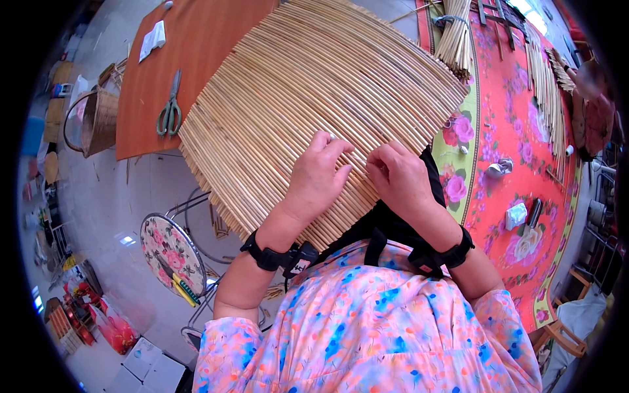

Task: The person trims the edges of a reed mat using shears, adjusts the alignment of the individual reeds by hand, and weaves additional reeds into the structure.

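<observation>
A wide mat of pale, slender parallel sticks (295,78) spans my lap and the edge of the wooden table. My left hand (318,173) is on its lower part with fingers curled; a small white item (332,137) shows at the fingertips, too small to name. Just to the right, my right hand (400,180) has thumb and forefinger pinched at the mat’s surface; what they hold is hidden. Dark straps with small devices circle both wrists.
The orange table (147,92) holds green-handled scissors (169,114). A wicker basket (95,121) is left, a floral stool (171,249) with tools below it. The floral-covered surface (498,170) at right bears stick bundles (455,39) and small items. Another person (590,118) is at far right.
</observation>
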The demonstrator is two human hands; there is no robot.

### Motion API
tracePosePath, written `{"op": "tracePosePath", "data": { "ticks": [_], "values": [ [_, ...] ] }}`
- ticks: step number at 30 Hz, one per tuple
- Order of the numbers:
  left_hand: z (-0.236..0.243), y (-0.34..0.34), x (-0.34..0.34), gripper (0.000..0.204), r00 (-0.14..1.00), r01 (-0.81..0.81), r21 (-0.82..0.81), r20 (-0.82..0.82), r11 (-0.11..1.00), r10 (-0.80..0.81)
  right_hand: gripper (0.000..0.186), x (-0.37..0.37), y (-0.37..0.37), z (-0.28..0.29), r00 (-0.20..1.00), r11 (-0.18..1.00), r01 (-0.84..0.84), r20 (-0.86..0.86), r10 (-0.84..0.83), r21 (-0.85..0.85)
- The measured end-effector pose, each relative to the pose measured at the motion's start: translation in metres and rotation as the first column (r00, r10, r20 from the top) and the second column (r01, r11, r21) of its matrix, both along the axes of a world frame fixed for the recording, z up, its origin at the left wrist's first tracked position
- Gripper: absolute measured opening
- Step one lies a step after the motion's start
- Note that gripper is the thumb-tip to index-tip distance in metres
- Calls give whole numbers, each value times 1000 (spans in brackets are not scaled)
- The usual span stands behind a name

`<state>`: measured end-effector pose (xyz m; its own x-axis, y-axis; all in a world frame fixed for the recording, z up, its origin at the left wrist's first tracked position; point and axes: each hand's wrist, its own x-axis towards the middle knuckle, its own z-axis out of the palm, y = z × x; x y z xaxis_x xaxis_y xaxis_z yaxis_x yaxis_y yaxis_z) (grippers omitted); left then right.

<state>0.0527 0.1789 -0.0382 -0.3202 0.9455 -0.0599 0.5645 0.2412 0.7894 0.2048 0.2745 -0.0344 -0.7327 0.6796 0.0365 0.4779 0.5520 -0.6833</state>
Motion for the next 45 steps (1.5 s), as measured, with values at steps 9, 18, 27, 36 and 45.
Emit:
{"op": "tracePosePath", "data": {
  "ticks": [9, 18, 27, 36, 45],
  "values": [
    [3, 4, -1, 7, 996, -26, 10, 85, 1000, 26, 7, 2, 1, 2, 1000, 999, -8, -26, 7, -38],
    [12, 5, 2, 14, 998, 32, 156, 53, 987, -41, 13, -2, -5, 3, 988, 983, 46, -136, -70, -177],
    [10, -2, 5, 15, 898, -188, -63, 394, 980, 197, 7, -2, -3, 6, 970, 956, 131, -165, -178, -263],
    [6, 5, 14, 13, 832, -177, -77, 522, 981, 191, 10, 0, -5, -2, 967, 952, 185, -128, -220, -244],
    [6, 16, 10, 6, 890, -102, 96, 453, 990, 48, 11, 1, -4, 3, 958, 950, 142, -202, -203, -278]
  ]
}}
